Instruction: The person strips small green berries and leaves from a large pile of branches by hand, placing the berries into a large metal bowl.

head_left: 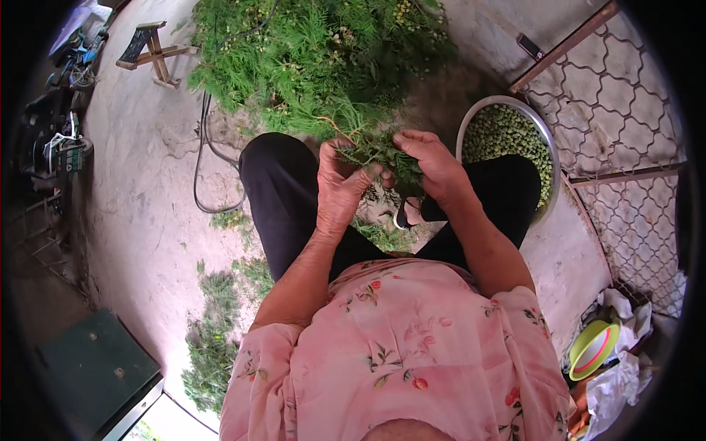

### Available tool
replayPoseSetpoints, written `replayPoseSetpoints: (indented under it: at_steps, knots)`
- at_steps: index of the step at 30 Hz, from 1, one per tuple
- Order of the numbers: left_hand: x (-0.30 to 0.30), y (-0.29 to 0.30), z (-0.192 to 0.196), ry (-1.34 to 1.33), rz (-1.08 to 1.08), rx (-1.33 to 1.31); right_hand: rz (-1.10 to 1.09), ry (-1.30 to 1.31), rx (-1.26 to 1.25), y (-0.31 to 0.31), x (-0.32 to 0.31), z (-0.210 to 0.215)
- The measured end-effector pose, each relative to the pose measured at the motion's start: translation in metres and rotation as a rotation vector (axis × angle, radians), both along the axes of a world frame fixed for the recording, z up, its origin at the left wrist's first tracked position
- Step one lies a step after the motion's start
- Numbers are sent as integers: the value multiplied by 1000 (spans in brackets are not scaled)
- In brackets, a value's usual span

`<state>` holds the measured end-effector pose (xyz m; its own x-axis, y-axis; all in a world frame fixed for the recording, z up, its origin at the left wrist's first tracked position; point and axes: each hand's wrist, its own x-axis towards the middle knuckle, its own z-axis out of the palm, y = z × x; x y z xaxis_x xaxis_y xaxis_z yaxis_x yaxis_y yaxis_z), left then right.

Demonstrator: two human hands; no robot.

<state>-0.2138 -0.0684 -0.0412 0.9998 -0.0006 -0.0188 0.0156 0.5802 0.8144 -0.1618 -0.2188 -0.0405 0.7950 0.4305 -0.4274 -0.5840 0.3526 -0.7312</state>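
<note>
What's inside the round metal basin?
What look like small green seed cones cover the visible inside of the metal basin. The right knee hides its lower-left part; the bottom is buried.

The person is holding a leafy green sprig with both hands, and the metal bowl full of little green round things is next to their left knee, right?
Not quite: the metal bowl of little green round things is beside the right knee, as the head view shows. The left hand and right hand do hold the leafy green sprig.
</note>
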Motion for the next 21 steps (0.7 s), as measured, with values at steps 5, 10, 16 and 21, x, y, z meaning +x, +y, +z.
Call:
replayPoseSetpoints:
  at_steps: [5,10,16,21]
  knots:
    - [-2,6,-6,10,189,297,24,2,-148,7,-3,8]
    - [2,4,-3,136,217,337,135,-201,-296,2,-3,-4]
    - [2,5,-13,259,234,144,-109,-959,-875,-1,-9,-13]
    - [2,3,-17,373,221,20,-251,-994,-795,10,-31,16]
